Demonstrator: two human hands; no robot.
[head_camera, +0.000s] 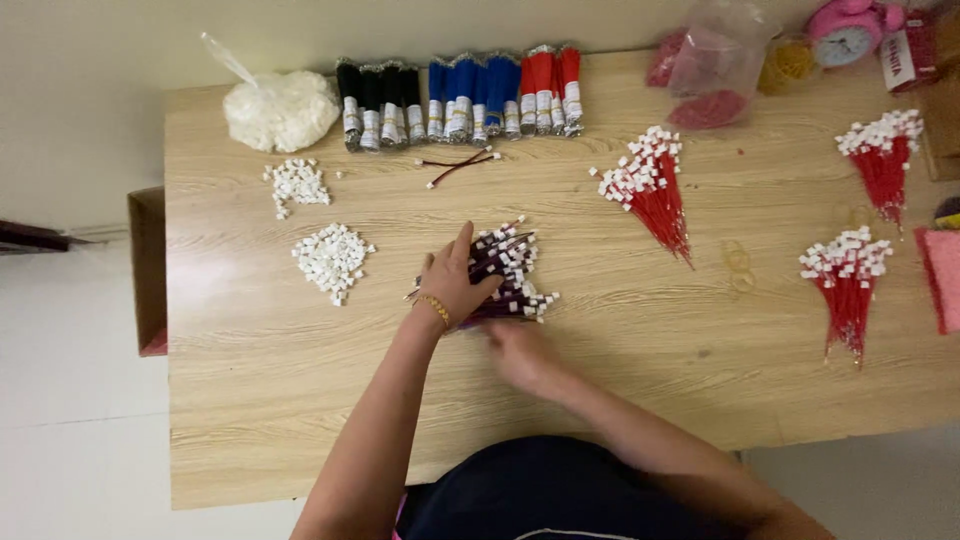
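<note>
Left hand (455, 282) lies spread on the dark wire bundle (510, 272) on the desk (620, 350); right hand (522, 355) blurred, grip indeterminate.

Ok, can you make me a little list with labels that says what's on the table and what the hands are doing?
Place: light wooden table, seen from above
Left hand: flat on a pile of dark wires with white plugs
Right hand: blurred, at the near edge of that pile
Loose plugs: two small white heaps
Back row: black, blue and red wire bundles
Bag: clear bag of white pieces
Right side: three fans of red wires with white plugs
Far corner: pink clock
</note>
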